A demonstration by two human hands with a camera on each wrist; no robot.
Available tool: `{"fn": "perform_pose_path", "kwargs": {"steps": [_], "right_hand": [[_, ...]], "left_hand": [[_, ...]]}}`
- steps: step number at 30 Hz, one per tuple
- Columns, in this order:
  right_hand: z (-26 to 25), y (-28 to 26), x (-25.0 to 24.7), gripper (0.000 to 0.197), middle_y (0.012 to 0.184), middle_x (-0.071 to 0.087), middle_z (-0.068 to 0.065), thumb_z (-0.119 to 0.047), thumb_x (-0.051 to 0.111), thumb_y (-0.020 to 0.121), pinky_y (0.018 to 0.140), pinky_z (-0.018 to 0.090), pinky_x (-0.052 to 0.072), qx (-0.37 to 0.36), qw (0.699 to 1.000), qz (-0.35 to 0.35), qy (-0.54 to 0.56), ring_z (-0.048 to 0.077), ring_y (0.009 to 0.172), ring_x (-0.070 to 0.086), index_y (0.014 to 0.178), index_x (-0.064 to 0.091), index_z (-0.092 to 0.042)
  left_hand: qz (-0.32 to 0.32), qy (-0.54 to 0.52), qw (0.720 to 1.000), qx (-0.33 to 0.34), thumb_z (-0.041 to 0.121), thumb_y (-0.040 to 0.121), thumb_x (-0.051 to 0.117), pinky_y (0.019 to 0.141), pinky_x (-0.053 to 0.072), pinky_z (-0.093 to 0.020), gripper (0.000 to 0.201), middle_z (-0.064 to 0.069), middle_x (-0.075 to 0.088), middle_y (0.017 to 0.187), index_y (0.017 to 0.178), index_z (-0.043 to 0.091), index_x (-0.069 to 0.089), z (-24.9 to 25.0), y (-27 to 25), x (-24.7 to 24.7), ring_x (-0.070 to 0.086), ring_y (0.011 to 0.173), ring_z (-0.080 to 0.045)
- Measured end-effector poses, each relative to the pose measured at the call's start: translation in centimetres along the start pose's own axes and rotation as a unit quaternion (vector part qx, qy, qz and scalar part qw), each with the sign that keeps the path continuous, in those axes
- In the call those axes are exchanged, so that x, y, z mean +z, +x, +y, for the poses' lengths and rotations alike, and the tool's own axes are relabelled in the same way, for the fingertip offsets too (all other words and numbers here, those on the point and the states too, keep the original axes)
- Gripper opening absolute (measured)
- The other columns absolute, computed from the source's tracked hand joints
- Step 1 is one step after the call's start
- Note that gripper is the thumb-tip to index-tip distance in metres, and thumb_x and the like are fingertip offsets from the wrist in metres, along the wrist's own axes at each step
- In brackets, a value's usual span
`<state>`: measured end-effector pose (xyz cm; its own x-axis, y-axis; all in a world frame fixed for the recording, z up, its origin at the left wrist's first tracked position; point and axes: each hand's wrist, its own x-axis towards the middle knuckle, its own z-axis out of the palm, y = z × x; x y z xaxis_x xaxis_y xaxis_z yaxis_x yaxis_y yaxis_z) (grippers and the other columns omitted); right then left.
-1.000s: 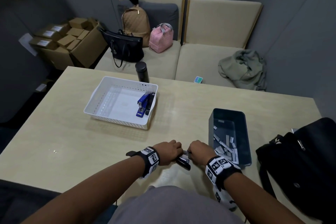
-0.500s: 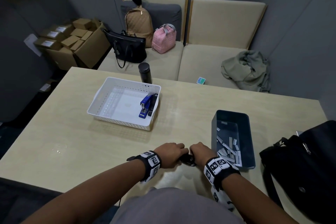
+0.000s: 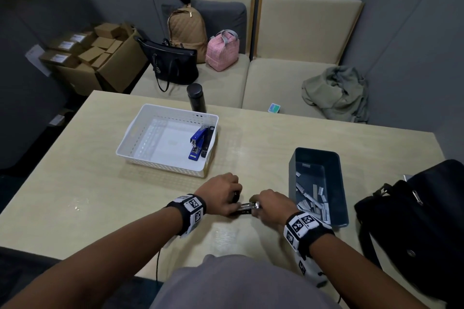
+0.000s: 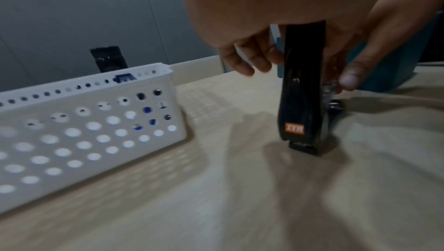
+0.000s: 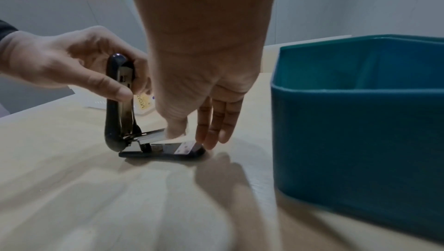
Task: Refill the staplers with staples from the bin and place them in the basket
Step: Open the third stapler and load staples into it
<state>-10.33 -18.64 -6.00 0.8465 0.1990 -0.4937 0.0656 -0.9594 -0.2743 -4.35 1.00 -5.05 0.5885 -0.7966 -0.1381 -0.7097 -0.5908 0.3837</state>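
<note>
A black stapler (image 3: 243,209) sits on the table near me with its lid swung upright. My left hand (image 3: 226,198) grips the raised lid (image 4: 302,88) between thumb and fingers. The base (image 5: 163,152) lies flat, and the metal staple rail (image 5: 151,134) sticks out above it. My right hand (image 5: 192,135) pinches the rail's front end, thumb on the near side and fingers pointing down at the base tip. The dark teal bin (image 3: 292,175) to the right holds several staple strips (image 3: 311,200). The white basket (image 3: 130,133) holds a blue stapler (image 3: 197,143) and a black one (image 3: 207,140).
A black flask (image 3: 196,98) stands behind the basket at the table's far edge. A black bag (image 3: 414,221) lies on the table right of the bin. Bags and a jacket sit on the sofa beyond.
Both hands stay at the stapler. Half a second ago they were pressed together over it; now they are slightly apart, and the metal rail shows between them.
</note>
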Motion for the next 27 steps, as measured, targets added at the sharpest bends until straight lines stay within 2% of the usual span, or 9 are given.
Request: {"fn": "perform_pose_path", "kwargs": {"steps": [5,9,12,14,16,18,22,24,27], "right_hand": [[-0.4,0.6,0.3,0.023,0.095,0.066,0.013,-0.025,0.059,0.093,0.065,0.030,0.044,0.005,0.999,-0.002,-0.035,0.031,0.086,0.067,0.096,0.072,-0.007],[-0.6,1.0,0.2,0.024,0.101,0.066,0.015,-0.024,0.064,0.087,0.066,0.030,0.042,0.013,0.998,0.000,-0.063,0.033,0.090,0.067,0.100,0.071,-0.006],[-0.7,1.1,0.1,0.024,0.098,0.066,0.015,-0.026,0.066,0.087,0.066,0.030,0.042,0.011,0.998,-0.005,-0.064,0.032,0.081,0.063,0.098,0.071,-0.006],[-0.7,1.2,0.2,0.023,0.095,0.063,0.014,-0.026,0.065,0.086,0.065,0.030,0.040,0.012,0.998,-0.006,-0.064,0.030,0.075,0.055,0.097,0.070,-0.006],[-0.5,1.2,0.3,0.025,0.100,0.065,0.013,-0.027,0.066,0.084,0.066,0.030,0.043,0.012,0.999,-0.007,-0.053,0.031,0.081,0.062,0.100,0.071,-0.008],[-0.3,1.2,0.3,0.029,0.102,0.068,0.012,-0.029,0.070,0.081,0.069,0.032,0.049,0.008,0.999,-0.006,-0.036,0.032,0.088,0.066,0.101,0.071,-0.009],[0.4,0.8,-0.4,0.036,0.103,0.070,0.007,-0.026,0.073,0.078,0.074,0.032,0.053,0.014,1.000,0.023,0.001,0.027,0.092,0.067,0.111,0.069,-0.013],[1.2,0.8,-1.4,0.037,0.113,0.068,0.006,-0.021,0.067,0.082,0.082,0.033,0.055,0.012,0.998,0.055,0.031,0.026,0.101,0.066,0.119,0.066,-0.017],[2.8,0.3,-3.6,0.029,0.115,0.069,0.003,-0.018,0.054,0.090,0.090,0.037,0.054,0.011,0.989,0.124,0.083,0.021,0.106,0.064,0.115,0.069,-0.017]], "left_hand": [[0.017,0.034,0.999,-0.023,0.027,0.077,0.061,0.053,0.039,-0.028,0.015,-0.002,0.055,0.078,0.070,0.013,0.062,-3.4,-2.1,-0.8,0.051,0.059,-0.019],[-0.074,0.141,0.987,0.000,0.033,0.083,0.056,0.047,0.042,-0.032,0.016,-0.002,0.060,0.079,0.082,0.018,0.062,-6.3,-5.1,1.2,0.060,0.065,-0.025],[-0.116,0.167,0.979,-0.026,0.040,0.088,0.039,0.058,0.048,-0.038,0.033,-0.004,0.064,0.090,0.094,0.019,0.063,-7.3,-6.3,2.4,0.063,0.080,-0.028],[-0.094,0.157,0.982,-0.044,0.042,0.089,0.037,0.064,0.047,-0.039,0.036,-0.006,0.063,0.094,0.095,0.017,0.061,-6.4,-5.8,2.5,0.062,0.086,-0.030],[-0.073,0.137,0.985,-0.071,0.045,0.092,0.041,0.072,0.045,-0.039,0.035,-0.007,0.061,0.102,0.101,0.016,0.059,-4.3,-4.4,2.6,0.059,0.094,-0.030],[-0.070,0.093,0.983,-0.142,0.047,0.094,0.043,0.081,0.043,-0.041,0.038,-0.008,0.058,0.111,0.109,0.016,0.055,-1.8,-2.5,3.0,0.056,0.104,-0.031],[-0.093,-0.008,0.945,-0.314,0.062,0.087,0.041,0.093,0.039,-0.050,0.057,-0.011,0.051,0.126,0.121,0.017,0.050,2.3,0.9,4.6,0.046,0.118,-0.033],[-0.108,-0.008,0.936,-0.336,0.067,0.086,0.040,0.095,0.038,-0.051,0.065,-0.013,0.047,0.130,0.123,0.016,0.053,3.5,1.9,5.6,0.041,0.122,-0.034],[-0.098,0.004,0.940,-0.326,0.064,0.089,0.040,0.096,0.038,-0.049,0.062,-0.014,0.046,0.131,0.122,0.014,0.055,4.3,2.4,6.2,0.039,0.121,-0.034]]}}
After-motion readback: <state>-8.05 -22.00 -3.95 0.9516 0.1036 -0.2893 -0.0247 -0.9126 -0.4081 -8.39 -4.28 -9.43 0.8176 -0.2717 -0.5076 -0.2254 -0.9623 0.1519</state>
